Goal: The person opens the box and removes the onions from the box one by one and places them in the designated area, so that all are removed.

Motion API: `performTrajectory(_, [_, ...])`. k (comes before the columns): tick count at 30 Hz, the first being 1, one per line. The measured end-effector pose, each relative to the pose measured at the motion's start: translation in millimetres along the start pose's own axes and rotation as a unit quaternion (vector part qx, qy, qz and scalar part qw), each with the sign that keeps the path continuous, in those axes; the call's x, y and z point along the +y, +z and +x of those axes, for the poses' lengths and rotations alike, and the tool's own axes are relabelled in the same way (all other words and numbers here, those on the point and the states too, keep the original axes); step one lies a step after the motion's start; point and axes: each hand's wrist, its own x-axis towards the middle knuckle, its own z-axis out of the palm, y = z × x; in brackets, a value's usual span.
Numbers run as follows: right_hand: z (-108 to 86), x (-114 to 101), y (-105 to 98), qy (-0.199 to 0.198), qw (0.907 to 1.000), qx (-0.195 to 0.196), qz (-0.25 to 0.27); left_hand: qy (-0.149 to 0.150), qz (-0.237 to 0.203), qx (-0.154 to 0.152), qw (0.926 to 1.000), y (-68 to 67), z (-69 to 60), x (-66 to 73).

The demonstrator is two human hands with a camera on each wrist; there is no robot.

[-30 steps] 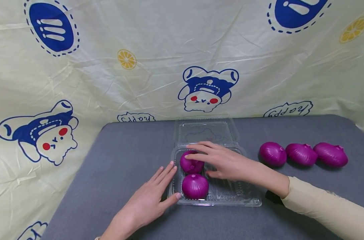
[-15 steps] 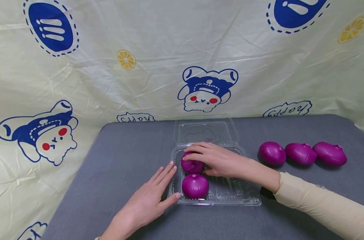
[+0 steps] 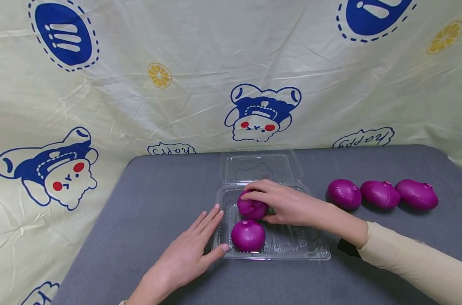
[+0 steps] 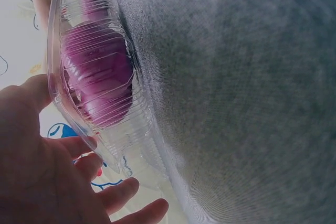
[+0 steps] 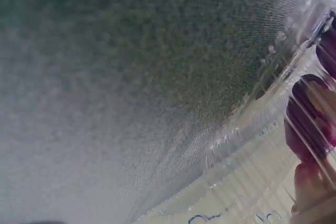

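Note:
Two purple onions sit in the left part of a clear plastic clamshell box [image 3: 291, 256], whose lid lies folded back. My right hand [image 3: 282, 205] grips the back onion [image 3: 251, 208], fingers over its top and thumb at its near right side. The front onion [image 3: 248, 236] stands just before it. Along the box's left rim my left hand [image 3: 190, 250] rests with fingers spread and straight, thumb and fingertips touching the edge. In the left wrist view the left hand [image 4: 47, 156] reaches the rim, with purple onion [image 4: 100, 72] showing through the ribbed wall.
Three more purple onions stand in a row on the right of the grey table [image 3: 170, 182]: a left one [image 3: 344, 195], a middle one [image 3: 380, 195] and a right one [image 3: 417, 195]. The open lid [image 3: 259, 165] lies towards the printed curtain [image 3: 192, 110] behind.
The right hand has closed round the back onion and shifted it slightly to the right within the box. The left hand stays at the left rim.

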Motion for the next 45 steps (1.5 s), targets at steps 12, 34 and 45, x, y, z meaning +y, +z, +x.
performTrajectory(12, [-20.7,-6.7,-8.8,0.06,0.9974,0.04,0.005,-0.005,-0.004,-0.005,1.0,0.0,0.7,0.1])
performTrajectory(34, [-70.8,-23.7,-12.4,0.153,0.9845,0.083,0.024,0.006,-0.011,0.011,0.9999,0.3,-1.6,0.9])
performTrajectory(45, [-89.6,-29.3,-23.5,0.16,0.9788,0.123,-0.033,0.015,-0.016,0.02,0.9995,0.3,-2.6,0.9])
